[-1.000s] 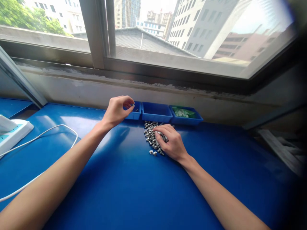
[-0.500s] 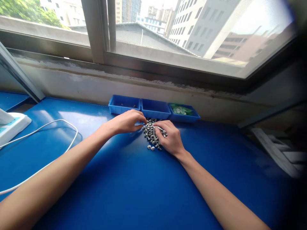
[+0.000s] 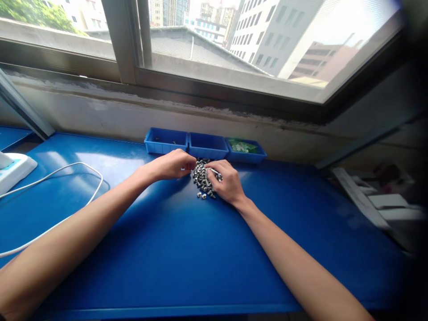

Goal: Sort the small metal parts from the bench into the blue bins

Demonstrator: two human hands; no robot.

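A heap of small metal bolts (image 3: pixel 201 177) lies on the blue table (image 3: pixel 187 249), with two round-headed pieces (image 3: pixel 201 195) just in front of it. My left hand (image 3: pixel 175 164) is at the heap's left edge, its fingers curled and the fingertips together; whatever may be between them is too small to make out. Over the heap's right side rests my right hand (image 3: pixel 228 180), palm down. Its thumb and index finger are apart, with metal pieces showing in the gap. Its other fingers are partly hidden.
Behind the heap stand three blue bins in a row: the left bin (image 3: pixel 166 147) holds a few small pieces, and the right bin (image 3: pixel 247 156) a green-and-clear bag (image 3: pixel 242 146). A white cable (image 3: pixel 101 178) and white power strip (image 3: pixel 20 167) lie left. A window is behind.
My left hand's thumb and fingers have drawn together at the heap's edge. My right hand stays over the heap. The whole view has shifted slightly, bringing the table's front edge into sight.
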